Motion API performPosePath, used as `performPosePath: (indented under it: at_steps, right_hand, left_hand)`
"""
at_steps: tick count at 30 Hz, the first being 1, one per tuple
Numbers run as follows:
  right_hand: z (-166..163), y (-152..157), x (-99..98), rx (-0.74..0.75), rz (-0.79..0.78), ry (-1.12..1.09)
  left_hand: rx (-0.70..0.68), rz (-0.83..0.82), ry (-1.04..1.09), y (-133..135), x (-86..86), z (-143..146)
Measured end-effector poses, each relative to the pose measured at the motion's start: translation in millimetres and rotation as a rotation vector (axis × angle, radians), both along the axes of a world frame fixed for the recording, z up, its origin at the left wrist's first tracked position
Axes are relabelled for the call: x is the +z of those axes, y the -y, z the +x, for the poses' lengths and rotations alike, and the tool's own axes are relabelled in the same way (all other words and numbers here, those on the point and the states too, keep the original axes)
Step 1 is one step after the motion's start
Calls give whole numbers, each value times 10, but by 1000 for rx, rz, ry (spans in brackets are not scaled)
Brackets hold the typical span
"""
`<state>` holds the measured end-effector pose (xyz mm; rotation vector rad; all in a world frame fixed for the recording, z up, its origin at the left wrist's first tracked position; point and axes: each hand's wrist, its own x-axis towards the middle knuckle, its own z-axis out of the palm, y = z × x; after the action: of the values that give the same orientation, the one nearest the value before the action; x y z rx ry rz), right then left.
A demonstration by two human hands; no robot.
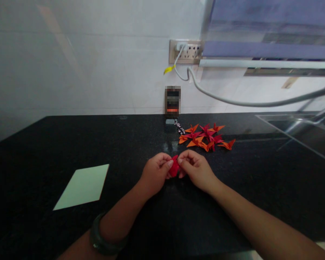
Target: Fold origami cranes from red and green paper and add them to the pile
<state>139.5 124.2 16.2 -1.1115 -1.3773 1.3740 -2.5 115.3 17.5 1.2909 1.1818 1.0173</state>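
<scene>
Between my two hands is a small piece of folded red paper (174, 167), held just above the dark counter. My left hand (158, 171) pinches its left side between thumb and fingers. On the right side, my right hand (196, 168) grips the paper's edge with thumb and forefinger. Fingers cover much of the paper, so its full shape is hidden. Behind my right hand lies a cluster of folded paper cranes (205, 137), some orange and some red. A stack of pale green square paper (83, 186) rests to the left of my hands.
A phone (172, 101) with a beaded strap (179, 127) leans upright against the tiled wall. Above it, a grey cable (227, 101) runs from a wall socket (185, 51) to the right. A sink edge (294, 137) borders the black counter (56, 144) at right.
</scene>
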Motion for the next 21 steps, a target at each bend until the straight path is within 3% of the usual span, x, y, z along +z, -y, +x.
performPosePath:
  at_steps: [9, 18, 21]
  right_hand:
    - [84, -60, -42, 220, 48, -123]
    - [143, -66, 24, 240, 59, 14]
    - [191, -70, 17, 219, 190, 173]
  left_hand:
    - [-83, -143, 162, 0, -75, -20]
    - [-70, -164, 177, -2, -42, -13]
    - [-74, -167, 161, -2, -47, -15]
